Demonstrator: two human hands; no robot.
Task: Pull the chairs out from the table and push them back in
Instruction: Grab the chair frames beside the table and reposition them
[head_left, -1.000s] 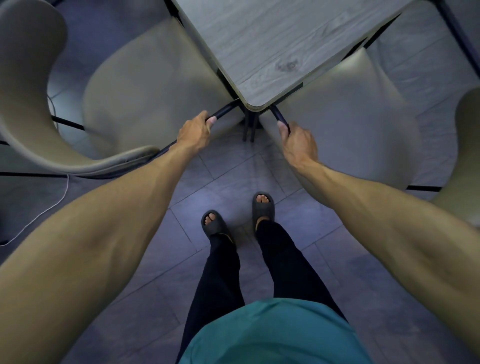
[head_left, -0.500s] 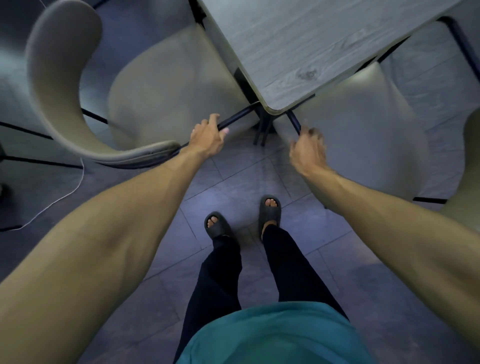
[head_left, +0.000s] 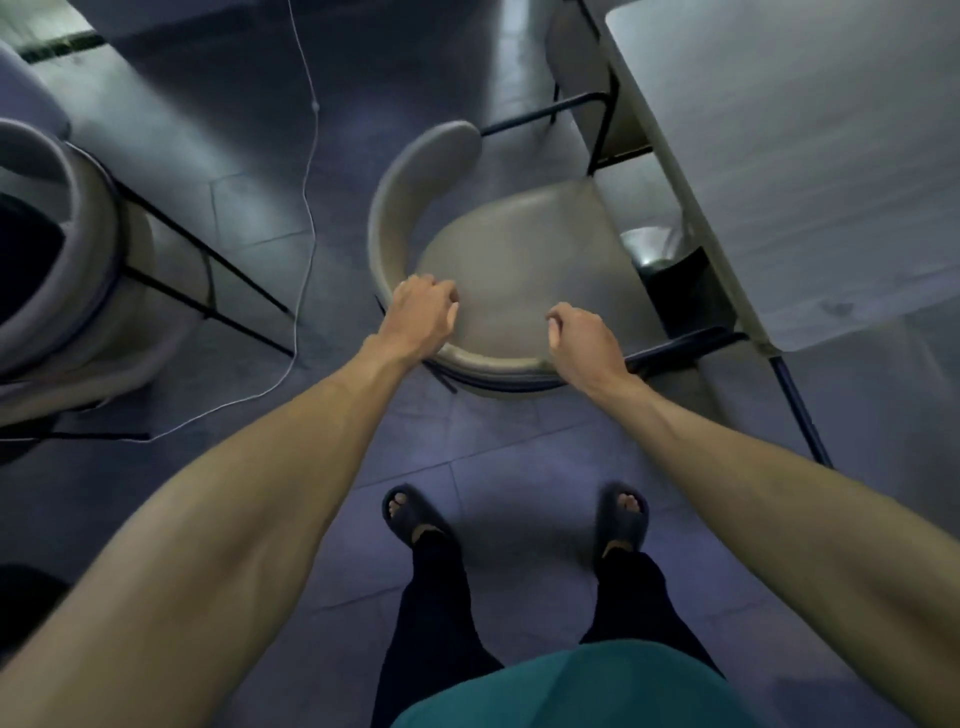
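A beige chair (head_left: 519, 260) with a curved backrest (head_left: 384, 218) and a black metal frame stands right in front of me. The front of its seat is tucked under the edge of the grey wood-grain table (head_left: 810, 156) on the right. My left hand (head_left: 421, 312) curls over the left part of the backrest rim. Further right on the same rim, my right hand (head_left: 584, 338) has its fingers curled down towards the seat. Both of my arms reach forward over the tiled floor.
A second beige chair (head_left: 78, 260) stands at the left. A thin white cable (head_left: 306, 208) runs across the floor between the two chairs. The black table leg (head_left: 800, 415) slants down at the right. Another chair (head_left: 576, 62) sits further along the table.
I have let go of the black frames of the two chairs at the table corner and turned left. Both hands now sit on one chair's backrest.
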